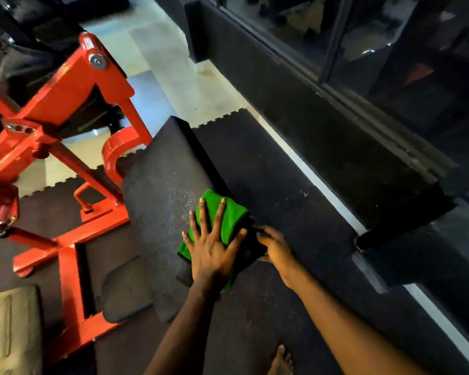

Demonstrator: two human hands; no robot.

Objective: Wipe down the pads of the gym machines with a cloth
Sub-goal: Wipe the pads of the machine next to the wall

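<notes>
Left hand (211, 253) on cloth (234, 212) atop pad (160, 185)

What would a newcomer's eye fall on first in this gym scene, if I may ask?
The bright green cloth stands out most, low in the centre, pressed under the spread left hand on a dark speckled pad. Next comes the orange-red machine frame, which fills the left side. The right hand holds the pad's right edge, just beside the cloth.
</notes>
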